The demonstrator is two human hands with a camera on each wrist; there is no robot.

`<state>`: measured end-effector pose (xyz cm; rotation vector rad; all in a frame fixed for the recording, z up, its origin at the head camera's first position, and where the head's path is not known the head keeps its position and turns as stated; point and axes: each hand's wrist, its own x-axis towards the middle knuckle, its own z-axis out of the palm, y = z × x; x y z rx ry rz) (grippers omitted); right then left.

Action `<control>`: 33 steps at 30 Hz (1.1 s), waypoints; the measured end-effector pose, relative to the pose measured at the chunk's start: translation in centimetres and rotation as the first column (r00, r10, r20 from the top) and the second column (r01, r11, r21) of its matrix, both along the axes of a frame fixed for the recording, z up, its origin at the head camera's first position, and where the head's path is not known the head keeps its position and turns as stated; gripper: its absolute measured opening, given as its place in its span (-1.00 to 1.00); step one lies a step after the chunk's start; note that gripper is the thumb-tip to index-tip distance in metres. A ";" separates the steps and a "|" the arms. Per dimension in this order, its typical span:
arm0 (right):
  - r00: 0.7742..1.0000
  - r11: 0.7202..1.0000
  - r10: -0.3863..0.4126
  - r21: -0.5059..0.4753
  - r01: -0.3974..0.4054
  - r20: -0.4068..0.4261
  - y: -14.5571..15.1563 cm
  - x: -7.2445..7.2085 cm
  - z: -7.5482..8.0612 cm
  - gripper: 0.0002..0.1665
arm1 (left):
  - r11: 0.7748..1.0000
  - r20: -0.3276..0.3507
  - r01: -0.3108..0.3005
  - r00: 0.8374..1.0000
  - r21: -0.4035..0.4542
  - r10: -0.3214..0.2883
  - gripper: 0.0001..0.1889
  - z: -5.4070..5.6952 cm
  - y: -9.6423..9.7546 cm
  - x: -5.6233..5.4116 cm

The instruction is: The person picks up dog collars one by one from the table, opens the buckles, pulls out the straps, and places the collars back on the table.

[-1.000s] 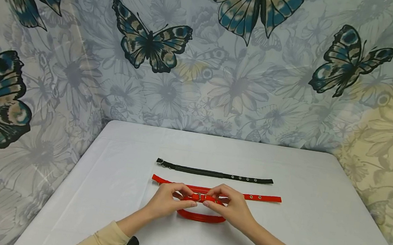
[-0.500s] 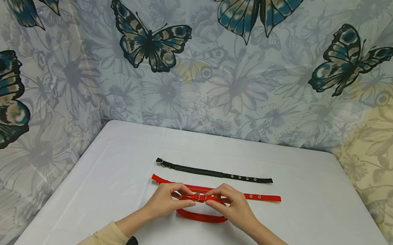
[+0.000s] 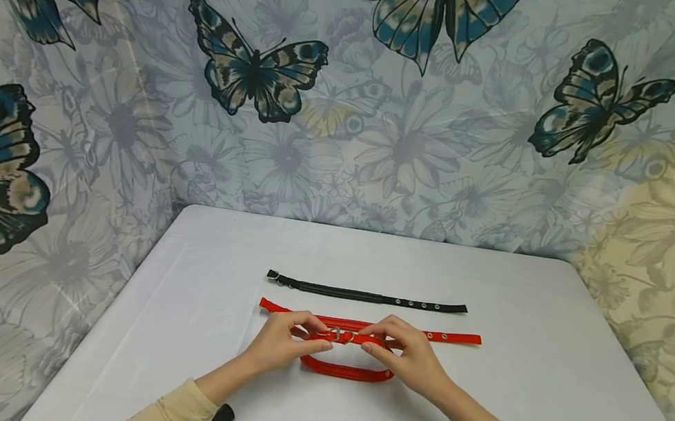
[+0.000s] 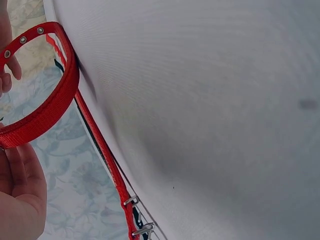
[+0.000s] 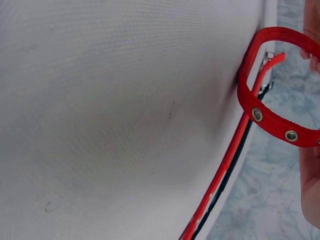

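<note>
A red collar [image 3: 347, 372] with metal eyelets is bent into a loop near the middle of the table. My left hand [image 3: 279, 339] pinches it just left of the metal buckle [image 3: 336, 335]. On the other side of the buckle, my right hand [image 3: 411, 358] pinches the strap between thumb and fingers. Seen from the left wrist, the loop's padded band [image 4: 67, 90] curves out over the white table. Open eyelets show along the band [image 5: 272, 122] in the right wrist view. Whether the buckle's prong sits in an eyelet is too small to tell.
Behind the hands a second red collar [image 3: 460, 338] lies stretched out, partly covered by the fingers. A black collar [image 3: 341, 292] with eyelets lies parallel, farther back. The white table [image 3: 541, 400] meets a butterfly-patterned backdrop [image 3: 407, 149].
The hands have drawn slightly apart, the right one shifting right. More of the buckle and strap now shows between the fingertips, and the loop looks a little wider. The two other collars stay put.
</note>
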<state>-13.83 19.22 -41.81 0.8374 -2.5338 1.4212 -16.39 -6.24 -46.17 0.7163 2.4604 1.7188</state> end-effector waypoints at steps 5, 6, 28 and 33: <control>1.000 1.000 0.012 -0.005 -0.012 -0.011 0.0 0.0 -0.1 -0.77 | 1.000 -0.001 0.002 1.000 0.011 -0.002 -0.79 0.0 0.0 0.0; 1.000 1.000 0.013 -0.004 -0.014 -0.013 0.0 0.0 -0.1 -0.77 | 1.000 -0.001 0.003 1.000 0.014 -0.003 -0.79 0.0 0.0 0.0; 0.996 0.996 -0.085 0.041 0.084 0.015 2.0 -1.1 -3.0 -0.75 | 0.999 0.046 -0.047 0.998 -0.003 0.047 -0.84 3.8 -0.5 1.6; 0.997 0.997 -0.072 0.035 0.071 0.031 3.1 -1.4 -3.7 -0.76 | 0.998 0.070 -0.056 0.996 -0.010 0.057 -0.83 2.2 -1.0 0.8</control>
